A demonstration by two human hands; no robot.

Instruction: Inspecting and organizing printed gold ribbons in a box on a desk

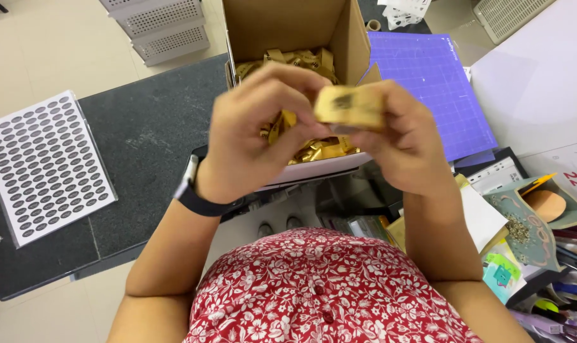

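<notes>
Red floral cloth fills the near edge of the view, and both forearms rise from it toward the middle of the picture. The right hand [408, 136] is closed around a small gold packet [350, 106], pinched between thumb and fingertips near its right end. The packet is blurred; its long axis runs roughly left to right, tilted slightly down to the right, and a dark mark shows on its face. The left hand [253, 130], with a dark band at the wrist, is curled just beside the packet's left end, fingertips bent toward it; whether they actually grip it cannot be told. So the packet lies between the two hands, held up in the air, with the right hand plainly carrying it.

Directly beyond and below the hands stands an open cardboard box [282, 25], its flaps raised, filled with more gold packets [311, 149]. The box's near rim is just under the hands, so a short drop is all that separates the held packet from the heap.

Left of the box, bare dark desk [152, 136] is seen, then a sheet of small dark oval stickers [44, 165] near the left edge. Right of the box lies a purple cutting mat [437, 89]. The near right corner is crowded with pens, paper scraps and a tray, leaving little room on that side.
</notes>
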